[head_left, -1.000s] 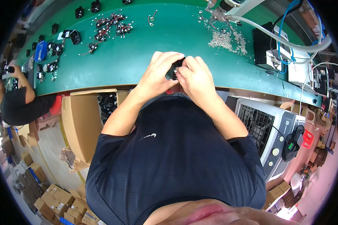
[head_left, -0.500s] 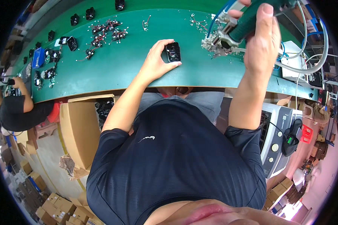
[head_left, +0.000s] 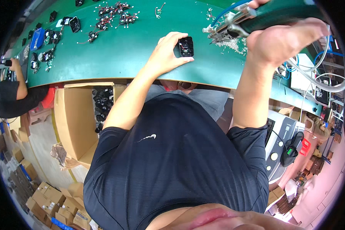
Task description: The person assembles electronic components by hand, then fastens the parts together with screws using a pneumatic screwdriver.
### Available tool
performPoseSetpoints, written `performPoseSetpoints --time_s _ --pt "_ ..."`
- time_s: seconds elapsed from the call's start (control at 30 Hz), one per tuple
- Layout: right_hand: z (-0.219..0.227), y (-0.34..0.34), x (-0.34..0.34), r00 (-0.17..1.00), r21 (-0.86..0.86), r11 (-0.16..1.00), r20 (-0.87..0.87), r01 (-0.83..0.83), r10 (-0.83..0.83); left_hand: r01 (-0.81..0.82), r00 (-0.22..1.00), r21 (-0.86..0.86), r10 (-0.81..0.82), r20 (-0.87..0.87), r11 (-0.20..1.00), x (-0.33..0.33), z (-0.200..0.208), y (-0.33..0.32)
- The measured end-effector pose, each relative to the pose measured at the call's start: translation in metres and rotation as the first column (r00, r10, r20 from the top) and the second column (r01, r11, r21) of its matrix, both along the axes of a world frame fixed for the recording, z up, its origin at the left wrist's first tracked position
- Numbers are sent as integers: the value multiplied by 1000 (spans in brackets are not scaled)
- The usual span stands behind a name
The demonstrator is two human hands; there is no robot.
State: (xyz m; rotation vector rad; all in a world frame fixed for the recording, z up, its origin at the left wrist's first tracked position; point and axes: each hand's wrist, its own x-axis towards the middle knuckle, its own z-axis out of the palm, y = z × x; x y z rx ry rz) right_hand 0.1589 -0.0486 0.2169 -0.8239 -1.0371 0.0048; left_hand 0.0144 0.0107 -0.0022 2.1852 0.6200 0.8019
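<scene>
Swung flatter since the earlier frame: a green hose-fed power driver point(head_left: 281, 16), gripped in the right hand point(head_left: 281, 43).
The left hand point(head_left: 166, 52) clasps an open black housing point(head_left: 186, 46) by its far and near ends on the green worktable point(head_left: 218, 69).

Right hand point(head_left: 284, 41) partly beyond upper edge

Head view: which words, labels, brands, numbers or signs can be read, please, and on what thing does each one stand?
No text can be quoted here.
Dark shirt: white chest emblem, no readable letters.
Grey machine: panel markings, too small to read.
Stacked cartons: marks too small to read.
Black casing in the left hand: no readable text.
</scene>
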Motion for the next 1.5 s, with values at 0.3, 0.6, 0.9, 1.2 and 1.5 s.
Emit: performPoseSetpoints --time_s 0.3,0.6,0.9,1.2,1.5 --pt "-28 3 12 960 22 980 -194 -199 200 48 999 52 -48 9 998 0 -1 0" --pt "-1 4 16 955 86 953 87 -292 284 44 999 77 -47 29 996 2 -5 2" --pt "-56 -2 -12 886 -93 953 -402 -289 230 62 996 67 -66 56 996 3 -2 1" --pt "-54 0 -16 896 -78 962 -390 -262 212 52 997 76 -56 60 996 2 -2 1" --pt "-52 -3 -16 899 -137 953 -391 -269 197 55 994 72 -62 94 996 3 -4 1"
